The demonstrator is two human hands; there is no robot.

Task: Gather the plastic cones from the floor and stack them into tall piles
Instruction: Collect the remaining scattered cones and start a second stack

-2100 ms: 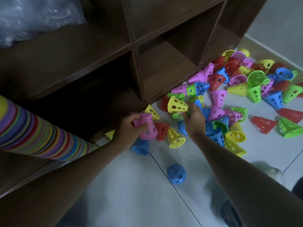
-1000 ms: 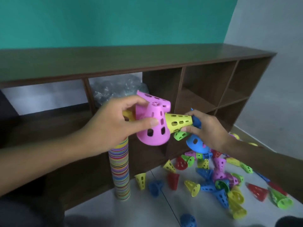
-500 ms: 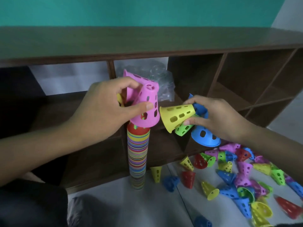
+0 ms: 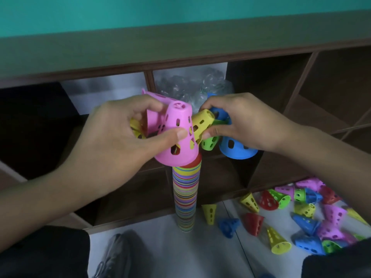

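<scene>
A tall stack of coloured cones (image 4: 185, 197) stands on the floor in front of the shelf. My left hand (image 4: 120, 137) grips a pink cone (image 4: 178, 141), its rim tilted over the red top of the stack; a second pink cone and a yellow one sit behind it in the same hand. My right hand (image 4: 241, 121) holds a yellow cone (image 4: 201, 123), a green cone (image 4: 209, 142) and a blue cone (image 4: 236, 149). The yellow cone's tip touches the pink cone's side. Several loose cones (image 4: 305, 217) lie on the floor at the lower right.
A dark wooden shelf unit (image 4: 180, 57) with open compartments runs behind the stack. A crumpled clear plastic bag (image 4: 190, 85) lies in one compartment. My shoe (image 4: 114, 255) shows on the pale tiled floor (image 4: 160, 247) near the stack's foot.
Both hands lifted cones from the floor up to the stack's top. The pink cone has come down over the stack, and my right hand has closed in until its yellow cone meets the pink one.
</scene>
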